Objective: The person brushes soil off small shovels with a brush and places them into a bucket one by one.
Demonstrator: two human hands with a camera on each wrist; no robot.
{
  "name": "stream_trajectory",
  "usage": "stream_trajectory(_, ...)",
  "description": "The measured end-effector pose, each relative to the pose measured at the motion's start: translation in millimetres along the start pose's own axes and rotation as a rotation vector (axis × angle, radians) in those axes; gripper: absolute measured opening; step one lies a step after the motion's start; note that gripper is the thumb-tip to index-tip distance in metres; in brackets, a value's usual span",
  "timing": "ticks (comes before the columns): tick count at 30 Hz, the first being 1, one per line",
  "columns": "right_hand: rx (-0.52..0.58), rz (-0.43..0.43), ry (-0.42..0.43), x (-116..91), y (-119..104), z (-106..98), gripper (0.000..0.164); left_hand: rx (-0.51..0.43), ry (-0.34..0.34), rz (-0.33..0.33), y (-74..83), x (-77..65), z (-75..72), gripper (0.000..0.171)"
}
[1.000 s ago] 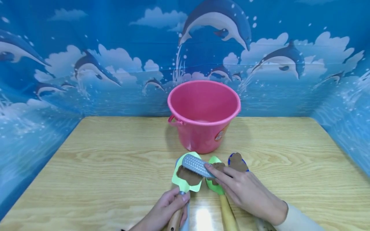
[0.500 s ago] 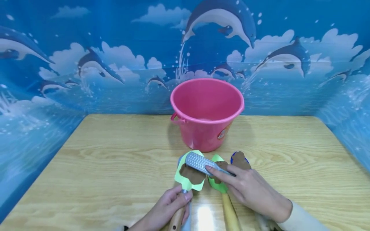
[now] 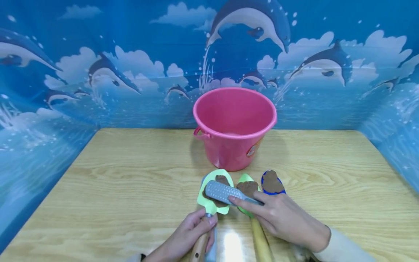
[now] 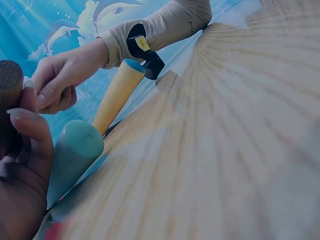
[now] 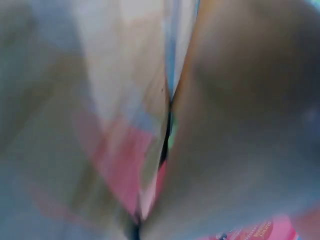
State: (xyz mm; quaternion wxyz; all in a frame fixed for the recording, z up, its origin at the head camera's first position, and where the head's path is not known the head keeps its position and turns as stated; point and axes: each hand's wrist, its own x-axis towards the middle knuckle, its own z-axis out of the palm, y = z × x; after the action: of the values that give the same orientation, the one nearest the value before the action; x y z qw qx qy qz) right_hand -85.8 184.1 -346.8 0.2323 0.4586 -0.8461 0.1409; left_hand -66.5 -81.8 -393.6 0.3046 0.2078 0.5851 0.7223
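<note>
My left hand [image 3: 193, 231] holds a light-green trowel [image 3: 202, 198] by its wooden handle, level over the table. Brown clay-like stuff [image 3: 222, 179] lies on the trowel's blade. Across it rests a grey flat tool with a dimpled face [image 3: 218, 191], pinched by its narrow end in my right hand [image 3: 284, 218], index finger laid along it. Whether the tool touches the clay I cannot tell. At left in the left wrist view, my left hand [image 4: 30, 150] grips the dark handle end [image 4: 10, 87]. The right wrist view is blurred and shows neither tool nor fingers clearly.
A pink bucket [image 3: 229, 153] stands behind. Beside the trowel lie a green shovel [image 3: 244, 177] with a yellow handle [image 3: 260, 240] and a blue-edged scoop [image 3: 263, 181], both bearing brown lumps. A teal handle [image 4: 82, 139] lies under my left hand. Dolphin-print cloth [image 3: 147, 72] surrounds the wooden table [image 3: 131, 182].
The grey tool has slid from the blade's upper part down toward my left hand, uncovering brown stuff near the tip. My left hand and the trowel stay almost in place.
</note>
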Motion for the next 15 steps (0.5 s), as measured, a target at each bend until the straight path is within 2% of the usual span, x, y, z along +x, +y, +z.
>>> stream_trajectory(4,-0.011,0.061,-0.040,-0.8,0.4,-1.5,0.045,-0.006,0.000,-0.004,0.2,-0.4,-0.6,0.041)
stream_trajectory(7,-0.046,0.104,-0.036,-1.6,2.0,-3.0,0.046,-0.005,0.002,0.001,0.5,-0.2,-0.9,0.040)
stream_trajectory(12,-0.063,0.094,0.016,-1.4,4.0,-3.8,0.045,0.000,-0.004,0.013,0.7,0.3,-1.4,0.039)
stream_trajectory(15,-0.019,0.063,-0.001,-1.4,2.7,-3.9,0.043,0.016,-0.015,0.035,0.2,0.0,-1.8,0.039)
